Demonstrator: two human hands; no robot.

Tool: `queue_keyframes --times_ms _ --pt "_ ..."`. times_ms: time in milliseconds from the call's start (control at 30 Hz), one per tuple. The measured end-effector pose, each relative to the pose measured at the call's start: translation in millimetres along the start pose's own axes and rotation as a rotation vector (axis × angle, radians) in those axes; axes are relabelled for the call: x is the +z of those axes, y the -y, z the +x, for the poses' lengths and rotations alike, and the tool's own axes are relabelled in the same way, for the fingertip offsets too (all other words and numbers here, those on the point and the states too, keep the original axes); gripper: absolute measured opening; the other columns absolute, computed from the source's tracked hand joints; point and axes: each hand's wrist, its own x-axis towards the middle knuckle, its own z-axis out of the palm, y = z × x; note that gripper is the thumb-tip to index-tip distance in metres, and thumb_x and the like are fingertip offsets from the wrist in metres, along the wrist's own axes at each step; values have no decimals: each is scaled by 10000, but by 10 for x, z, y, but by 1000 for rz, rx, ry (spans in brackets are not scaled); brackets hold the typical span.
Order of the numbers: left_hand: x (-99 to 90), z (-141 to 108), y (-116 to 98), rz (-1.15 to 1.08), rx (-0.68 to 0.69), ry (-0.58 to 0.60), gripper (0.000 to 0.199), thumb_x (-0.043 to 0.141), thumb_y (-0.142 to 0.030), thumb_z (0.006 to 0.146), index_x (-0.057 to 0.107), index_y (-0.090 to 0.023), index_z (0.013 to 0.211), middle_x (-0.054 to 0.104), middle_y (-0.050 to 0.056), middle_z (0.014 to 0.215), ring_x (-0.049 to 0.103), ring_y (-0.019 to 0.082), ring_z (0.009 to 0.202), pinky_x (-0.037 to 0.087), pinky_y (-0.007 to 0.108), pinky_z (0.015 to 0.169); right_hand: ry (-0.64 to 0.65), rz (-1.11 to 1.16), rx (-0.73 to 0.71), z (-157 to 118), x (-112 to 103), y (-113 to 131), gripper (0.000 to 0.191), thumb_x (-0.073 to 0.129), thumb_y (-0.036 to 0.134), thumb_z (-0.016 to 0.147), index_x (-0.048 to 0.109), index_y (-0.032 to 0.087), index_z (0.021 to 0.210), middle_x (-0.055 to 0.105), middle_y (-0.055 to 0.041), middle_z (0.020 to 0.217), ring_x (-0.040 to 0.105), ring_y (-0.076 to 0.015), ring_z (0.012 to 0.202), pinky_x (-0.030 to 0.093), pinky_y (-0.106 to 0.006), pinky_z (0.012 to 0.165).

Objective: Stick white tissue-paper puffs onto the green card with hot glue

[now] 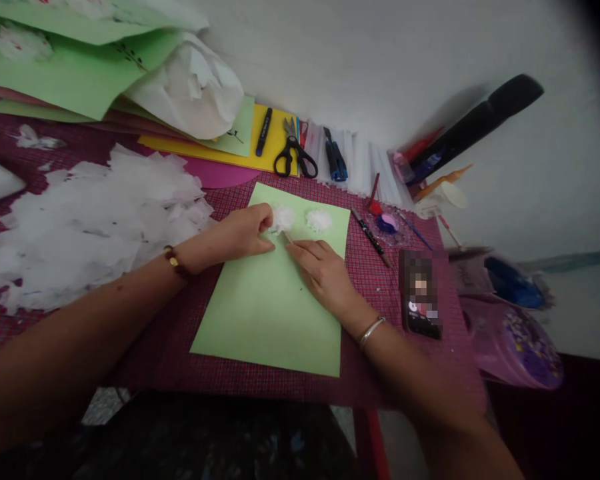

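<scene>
A light green sheet of paper [265,313] lies on the table with two fluffy white tissue-paper tufts near its top edge. My left hand [240,233] is at the left tuft [283,218], its fingers curled in against the tuft's left side and the thumb low on the sheet. What those fingers pinch, if anything, is hidden. My right hand [323,272] rests on the sheet just below, its fingers closed round a thin stick [287,237] whose tip points at the same tuft. The right tuft [319,220] sits apart from both hands.
Loose white tissue pieces [90,220] are heaped at left, below stacked green sheets [80,80]. Behind are black scissors [294,153], a marker [264,132] and glue sticks [363,160]. A patterned pen [371,239], a paint palette [390,227] and a phone [421,297] lie at right.
</scene>
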Motion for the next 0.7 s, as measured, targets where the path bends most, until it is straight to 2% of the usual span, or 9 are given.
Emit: queue_keyframes --times_ms 233,400,533,600,700 --pt "-6 -9 -7 23 -11 10 292 673 -211 649 476 -212 865 545 -6 793 500 155 684 371 294 648 51 -65 -8 26 9 2 375 447 131 977 653 155 1290 687 -134 1283 613 -276 1022 534 -449 900" --pt "-21 -13 -79 58 -18 16 267 676 -285 683 483 -206 849 561 2 801 507 158 690 358 292 645 5 -78 -29 27 45 -19 346 445 126 995 658 113 1268 679 -158 1326 640 -262 1094 539 -424 917" --pt "23 33 -189 152 -127 -61 247 652 -376 789 469 -211 778 555 8 719 500 168 646 298 303 592 -35 -32 -23 25 59 -44 332 441 161 1018 664 148 1264 710 -133 1284 648 -237 1166 543 -405 936" --pt "49 66 -241 215 -181 -94 223 614 -372 838 477 -209 770 565 20 706 518 184 651 271 311 579 -54 9 -11 28 55 -56 324 442 199 1029 676 167 1251 728 -122 1247 659 -230 1160 545 -406 934" --pt "72 104 -278 260 -193 -107 173 592 -332 858 502 -205 782 586 31 699 549 195 666 262 313 570 -88 80 0 27 47 -59 324 444 232 1036 684 184 1249 732 -112 1248 670 -226 1154 546 -412 923"
